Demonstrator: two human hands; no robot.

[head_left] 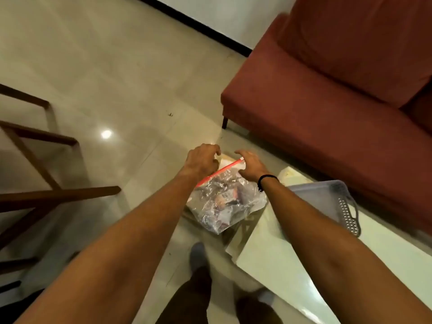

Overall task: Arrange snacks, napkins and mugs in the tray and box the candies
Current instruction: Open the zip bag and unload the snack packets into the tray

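Observation:
A clear zip bag of candies (pixel 225 202) with a red seal strip hangs in front of me, above the corner of the glass table (pixel 278 270). My left hand (pixel 201 161) grips the left end of the seal strip. My right hand (pixel 252 165) pinches the right end of it, a black band on its wrist. Wrapped candies show through the plastic as pink and dark shapes. A grey plastic tray (pixel 327 195) with a perforated end wall sits on the table just right of the bag. Behind the hands lies a pale box-like shape (pixel 225 159), mostly hidden.
A red sofa (pixel 339 101) fills the right and far side. Wooden chair frames (pixel 39 164) stand on the left over shiny floor tiles. A cream object (pixel 291 175) lies behind the tray. My feet in grey socks (pixel 198 256) are below the bag.

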